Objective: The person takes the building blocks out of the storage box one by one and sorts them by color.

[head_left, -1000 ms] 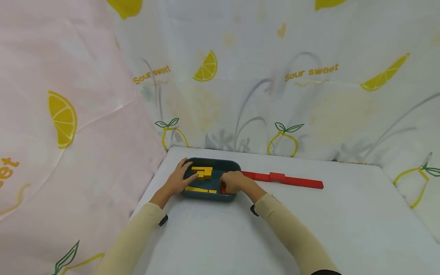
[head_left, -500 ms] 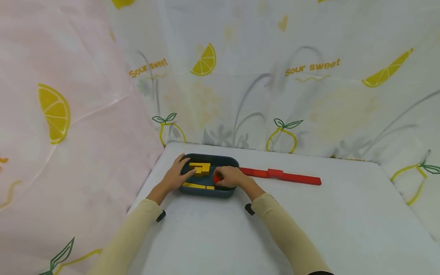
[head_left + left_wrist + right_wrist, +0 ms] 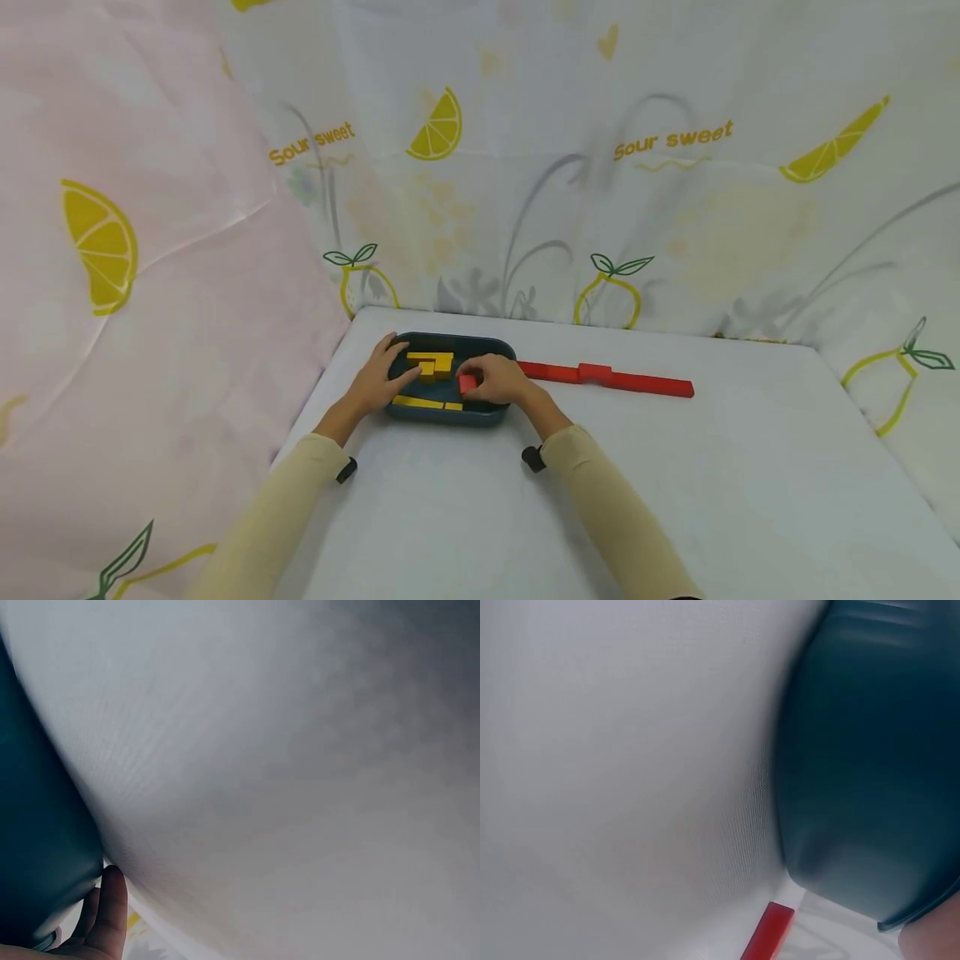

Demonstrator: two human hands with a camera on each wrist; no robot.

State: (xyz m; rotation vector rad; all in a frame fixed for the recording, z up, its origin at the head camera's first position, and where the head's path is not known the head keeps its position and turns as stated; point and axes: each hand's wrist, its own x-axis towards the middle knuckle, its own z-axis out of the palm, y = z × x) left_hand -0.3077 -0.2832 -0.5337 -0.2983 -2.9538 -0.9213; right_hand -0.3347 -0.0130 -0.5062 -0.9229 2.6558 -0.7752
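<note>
My right hand [image 3: 501, 381] pinches a small red block [image 3: 467, 384] between thumb and fingers, over the right half of a dark teal tray [image 3: 450, 416]. At the tray's left end rests my left hand [image 3: 372, 385], fingers spread along the far left rim and thumb reaching inward beside the yellow blocks [image 3: 444, 363]. In the left wrist view, left fingers [image 3: 112, 911] touch the outer wall of the tray [image 3: 45, 795]. Two flat yellow strips [image 3: 417, 402] lie along the tray's near side. The right wrist view shows mostly the tray's outside [image 3: 855, 787], with the pinched block hidden.
Several red blocks [image 3: 645, 382] form a line on the white table [image 3: 750, 467], running right from the tray's right end; one [image 3: 595, 373] stands out from the row. A lemon-print cloth [image 3: 525, 208] hangs behind, with a pink cloth [image 3: 172, 333] at left.
The right hand has lifted the red block from the tray's near right area and shifted it slightly left and away, so more of it shows. The left hand keeps its place on the tray.
</note>
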